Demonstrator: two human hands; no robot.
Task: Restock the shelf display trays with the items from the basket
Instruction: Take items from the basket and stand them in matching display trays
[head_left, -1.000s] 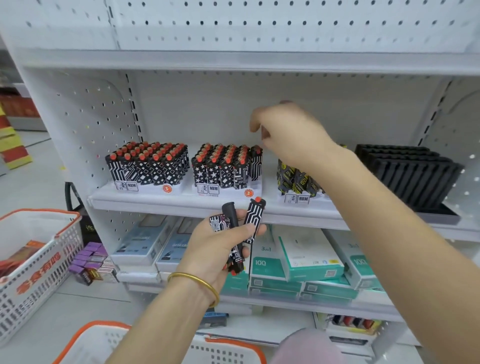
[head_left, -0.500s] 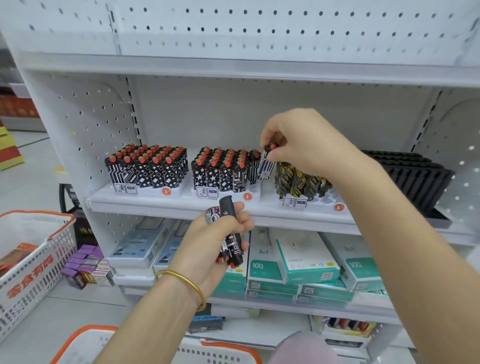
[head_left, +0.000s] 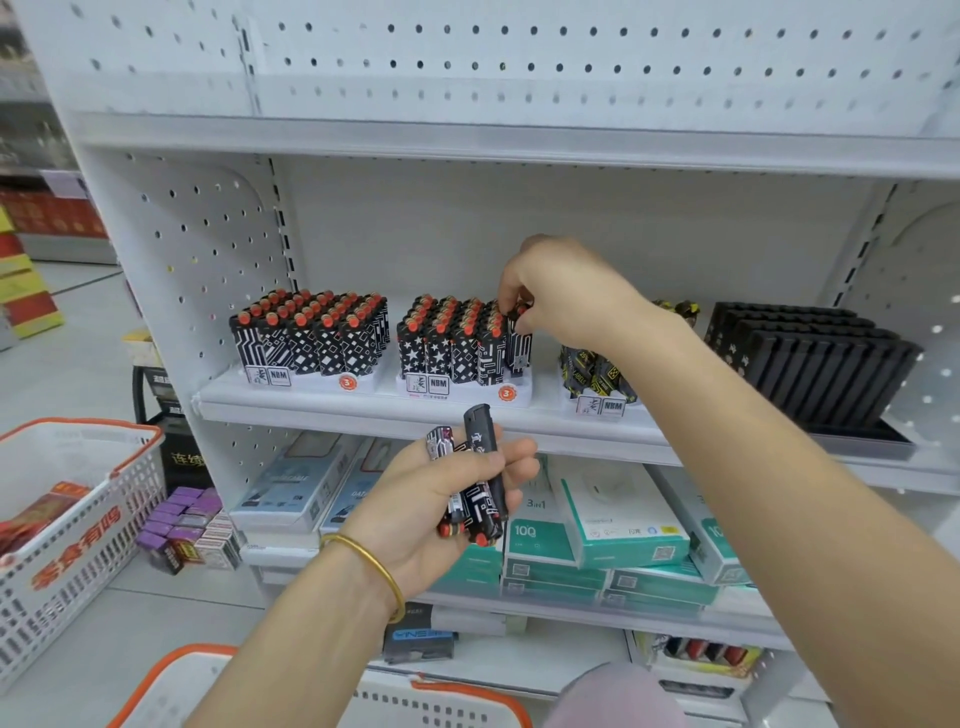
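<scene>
Half a second ago my right hand (head_left: 566, 296) held the patterned lighter (head_left: 519, 338) tilted at the right end of the middle display tray (head_left: 478, 399). Now the lighter stands upright and sits lower, in the last column of that tray, touching the row of lighters to its left. My thumb and fingers still pinch its red top, so I judge it is almost seated but not yet let go. With it in place, the front of this tray looks full; the rows behind it I cannot see.

My left hand (head_left: 431, 499) is in front of the tray and below it, curled around a small bundle of lighters (head_left: 480, 488), one of them plain black and standing higher than the others. These are the next to go in.

To the right of the middle tray is the tray of yellow-and-black lighters (head_left: 597, 371), only partly filled, and further right the black tray (head_left: 810, 364), which holds nothing. The white basket (head_left: 78, 423) with orange rim stands far to the left and lower, on the floor.
</scene>
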